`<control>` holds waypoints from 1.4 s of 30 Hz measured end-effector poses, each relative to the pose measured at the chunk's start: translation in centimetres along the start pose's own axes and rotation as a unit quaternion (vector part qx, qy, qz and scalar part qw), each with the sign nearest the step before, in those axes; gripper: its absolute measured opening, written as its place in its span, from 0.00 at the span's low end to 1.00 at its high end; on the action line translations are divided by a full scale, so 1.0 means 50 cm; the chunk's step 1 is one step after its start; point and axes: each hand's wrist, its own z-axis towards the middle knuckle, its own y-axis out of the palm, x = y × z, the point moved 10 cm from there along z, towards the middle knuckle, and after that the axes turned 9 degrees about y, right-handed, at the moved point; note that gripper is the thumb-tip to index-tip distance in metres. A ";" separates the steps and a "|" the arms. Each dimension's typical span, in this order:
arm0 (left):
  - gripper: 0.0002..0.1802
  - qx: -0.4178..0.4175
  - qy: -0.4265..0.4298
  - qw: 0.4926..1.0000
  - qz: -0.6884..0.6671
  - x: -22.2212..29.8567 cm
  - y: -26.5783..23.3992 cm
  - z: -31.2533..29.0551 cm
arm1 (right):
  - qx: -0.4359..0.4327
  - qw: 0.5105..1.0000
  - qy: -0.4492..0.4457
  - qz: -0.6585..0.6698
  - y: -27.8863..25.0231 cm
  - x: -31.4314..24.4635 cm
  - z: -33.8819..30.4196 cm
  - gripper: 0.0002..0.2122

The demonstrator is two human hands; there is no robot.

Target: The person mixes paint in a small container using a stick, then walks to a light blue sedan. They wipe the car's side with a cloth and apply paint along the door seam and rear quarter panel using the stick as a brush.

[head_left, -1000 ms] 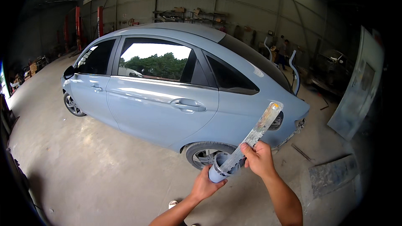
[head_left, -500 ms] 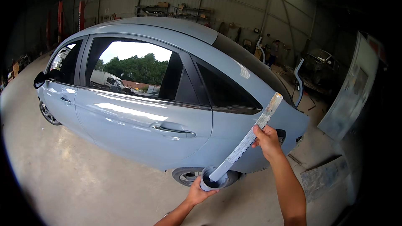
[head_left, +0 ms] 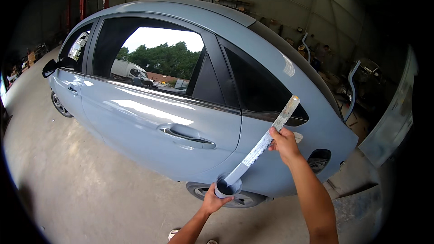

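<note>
While grey cup (head_left: pixel 237 188) holds its tip, stick (head_left: pixel 260 148) looks pale, blotchy.

The scene is viewed from the person's head, through the left of two side-by-side fisheyes, pointed forward and down. The car (head_left: pixel 212 129) is faced from close beside its flank, nose toward nine o'clock. The left hand (head_left: pixel 212 202) and right hand (head_left: pixel 285 144) are seen from above, nearer, at six and four o'clock.
</note>
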 end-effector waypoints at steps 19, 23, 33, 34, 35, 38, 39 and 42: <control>0.40 0.038 0.007 0.999 0.022 -0.025 0.003 0.057 | -0.034 0.999 -0.034 -0.026 0.027 -0.004 0.061 0.10; 0.45 0.048 0.052 0.997 0.025 0.061 -0.029 0.063 | -0.094 0.991 -0.090 -0.042 0.125 -0.046 -0.058 0.09; 0.42 0.091 0.066 0.987 0.113 0.237 -0.300 0.029 | -0.154 0.976 -0.145 -0.053 0.392 -0.149 -0.217 0.12; 0.42 0.098 0.062 0.986 0.116 0.248 -0.340 0.024 | -0.164 0.976 -0.138 -0.045 0.424 -0.159 -0.218 0.13; 0.42 0.104 0.057 0.986 0.116 0.251 -0.365 0.020 | -0.146 0.974 -0.172 -0.020 0.436 -0.181 -0.213 0.13; 0.43 0.138 0.076 0.978 0.136 0.256 -0.495 0.002 | -0.146 0.968 -0.206 0.011 0.558 -0.238 -0.226 0.12; 0.42 0.152 0.072 0.976 0.140 0.260 -0.537 -0.002 | -0.155 0.965 -0.209 -0.009 0.607 -0.243 -0.235 0.11; 0.42 0.164 0.051 0.968 0.181 0.337 -0.654 -0.009 | -0.207 0.966 -0.149 -0.047 0.744 -0.226 -0.246 0.11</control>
